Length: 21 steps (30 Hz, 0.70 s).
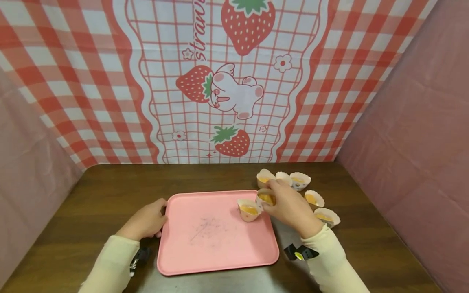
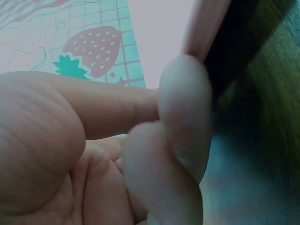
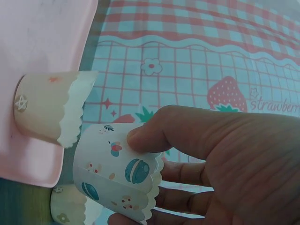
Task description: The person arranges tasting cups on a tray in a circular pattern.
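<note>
My left hand (image 1: 146, 219) grips the left rim of a pink tray (image 1: 183, 256); the left wrist view shows a fingertip (image 2: 185, 103) pressed against that rim. One paper cupcake cup (image 1: 249, 213) with yellow filling stands near the tray's back right corner. Close beside it, at the tray's right edge, my right hand (image 1: 291, 205) holds a second cupcake cup (image 1: 266, 198), also with yellow filling. Seen from the right wrist, this held cupcake cup (image 3: 110, 173) is white with printed macarons and a scalloped rim, pinched at its side between thumb and fingers.
Several more filled cupcake cups (image 1: 300, 182) stand on the dark wooden table (image 1: 370, 252), behind and right of my right hand. A strawberry-print cloth (image 1: 234, 101) hangs along the back edge. Pink curtains (image 1: 410, 142) flank both sides.
</note>
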Motion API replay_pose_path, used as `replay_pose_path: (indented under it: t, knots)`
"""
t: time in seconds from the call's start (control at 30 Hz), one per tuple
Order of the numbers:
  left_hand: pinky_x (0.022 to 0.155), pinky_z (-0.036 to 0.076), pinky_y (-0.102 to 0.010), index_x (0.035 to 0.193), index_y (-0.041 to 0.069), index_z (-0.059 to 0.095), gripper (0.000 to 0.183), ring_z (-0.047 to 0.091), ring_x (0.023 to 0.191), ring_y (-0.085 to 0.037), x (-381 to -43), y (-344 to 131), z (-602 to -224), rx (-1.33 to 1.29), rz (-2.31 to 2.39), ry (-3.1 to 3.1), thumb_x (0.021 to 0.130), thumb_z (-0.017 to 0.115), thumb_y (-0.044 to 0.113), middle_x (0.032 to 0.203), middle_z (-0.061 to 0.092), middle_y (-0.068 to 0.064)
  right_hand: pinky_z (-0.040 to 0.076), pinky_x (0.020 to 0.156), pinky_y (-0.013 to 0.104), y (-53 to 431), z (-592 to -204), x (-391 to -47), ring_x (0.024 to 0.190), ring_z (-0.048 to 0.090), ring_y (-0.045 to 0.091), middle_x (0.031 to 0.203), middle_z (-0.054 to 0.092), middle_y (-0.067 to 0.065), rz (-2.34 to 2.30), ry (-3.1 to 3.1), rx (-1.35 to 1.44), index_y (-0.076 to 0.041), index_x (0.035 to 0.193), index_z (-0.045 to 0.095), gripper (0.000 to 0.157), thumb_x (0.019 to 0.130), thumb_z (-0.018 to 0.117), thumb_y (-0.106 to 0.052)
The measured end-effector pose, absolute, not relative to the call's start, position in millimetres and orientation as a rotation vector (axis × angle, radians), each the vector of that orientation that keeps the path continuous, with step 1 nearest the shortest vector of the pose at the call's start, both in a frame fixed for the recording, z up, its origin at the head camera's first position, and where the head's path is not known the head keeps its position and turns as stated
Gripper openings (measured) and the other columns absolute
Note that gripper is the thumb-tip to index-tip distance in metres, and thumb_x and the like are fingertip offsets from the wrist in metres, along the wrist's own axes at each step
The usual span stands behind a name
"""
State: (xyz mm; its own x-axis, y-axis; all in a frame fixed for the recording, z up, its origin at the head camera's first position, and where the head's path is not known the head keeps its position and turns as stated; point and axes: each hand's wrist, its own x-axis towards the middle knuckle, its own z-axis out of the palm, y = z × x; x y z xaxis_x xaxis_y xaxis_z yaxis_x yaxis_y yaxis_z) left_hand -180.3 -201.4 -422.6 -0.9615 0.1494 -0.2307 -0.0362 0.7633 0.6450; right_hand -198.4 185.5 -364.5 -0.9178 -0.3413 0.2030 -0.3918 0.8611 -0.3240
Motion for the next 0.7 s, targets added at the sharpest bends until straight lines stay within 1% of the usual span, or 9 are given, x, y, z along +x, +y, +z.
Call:
replay_pose_path:
  t: [0.13,0.27,0.4,0.53,0.7]
  knots:
    - [0.050,0.046,-0.033,0.137,-0.003,0.051,0.038,0.054,0.048,-0.018,-180,-201,-422,0.087,0.983,2.692,0.101,0.055,0.011,0.061,0.059,-0.006,0.050,0.075,0.040,183,-361,-195,0.090,0.059,0.019,0.101,0.065,0.004,0.547,-2.891,0.580,-0.011,0.109,0.065,0.032,0.084,0.082,-0.022]
    - [0.050,0.046,-0.033,0.138,-0.003,0.050,0.039,0.054,0.048,-0.019,-179,-201,-420,0.077,0.981,2.686,0.102,0.054,0.012,0.061,0.059,-0.006,0.053,0.075,0.041,180,-357,-192,0.092,0.062,0.018,0.106,0.066,0.003,0.520,-2.897,0.571,-0.013,0.112,0.065,0.035,0.084,0.083,-0.026]
    - [0.049,0.046,-0.033,0.138,-0.003,0.050,0.039,0.053,0.047,-0.018,-179,-202,-421,0.080,0.988,2.688,0.101,0.054,0.011,0.060,0.059,-0.006,0.053,0.071,0.040,176,-355,-188,0.090,0.065,0.016,0.109,0.066,-0.001,0.499,-2.914,0.591,-0.016,0.112,0.066,0.036,0.084,0.084,-0.029]
    - [0.049,0.046,-0.033,0.137,-0.002,0.051,0.039,0.053,0.047,-0.018,-179,-201,-422,0.082,0.994,2.693,0.101,0.054,0.011,0.060,0.059,-0.006,0.051,0.067,0.036,174,-353,-184,0.086,0.062,0.011,0.104,0.065,-0.005,0.468,-2.937,0.632,-0.020,0.110,0.065,0.037,0.082,0.086,-0.030]
    - [0.047,0.047,-0.031,0.135,-0.001,0.053,0.037,0.055,0.046,-0.017,-180,-200,-423,0.077,0.991,2.708,0.099,0.055,0.009,0.059,0.059,-0.005,0.044,0.059,0.034,169,-352,-179,0.076,0.055,0.010,0.095,0.060,-0.005,0.432,-2.996,0.677,-0.021,0.111,0.063,0.039,0.081,0.087,-0.030]
